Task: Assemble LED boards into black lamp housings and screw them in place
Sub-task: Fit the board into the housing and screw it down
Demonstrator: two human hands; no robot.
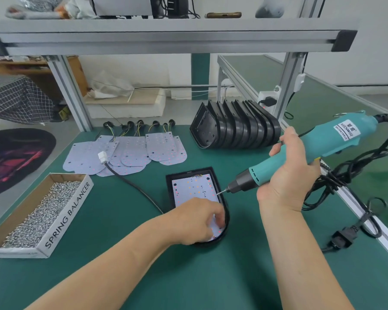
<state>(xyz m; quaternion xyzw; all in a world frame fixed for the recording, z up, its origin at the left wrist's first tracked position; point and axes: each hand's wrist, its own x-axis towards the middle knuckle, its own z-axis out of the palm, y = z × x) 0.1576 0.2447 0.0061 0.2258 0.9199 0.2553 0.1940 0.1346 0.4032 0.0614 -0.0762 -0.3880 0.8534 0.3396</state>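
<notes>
LED board (195, 186) seated in black housing (169, 189), middle of surface (211, 276); left grip (197, 220) curled on board's rounded near end, probably steadying it; whether pinching screw, cannot tell; right grip (289, 173) wrapped round screwdriver (318, 146), bit tip at board's right edge, poised for driving; screw box (40, 211) left, within reach

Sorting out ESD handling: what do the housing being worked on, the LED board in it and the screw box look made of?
Housing: black moulded plastic by the look, matte with a slight sheen on the rim; could be coated metal. LED board: thin flat sheet, white matte face, small coloured emitters; core not visible. Screw box: cardboard, brown inside, white printed outside.
</notes>
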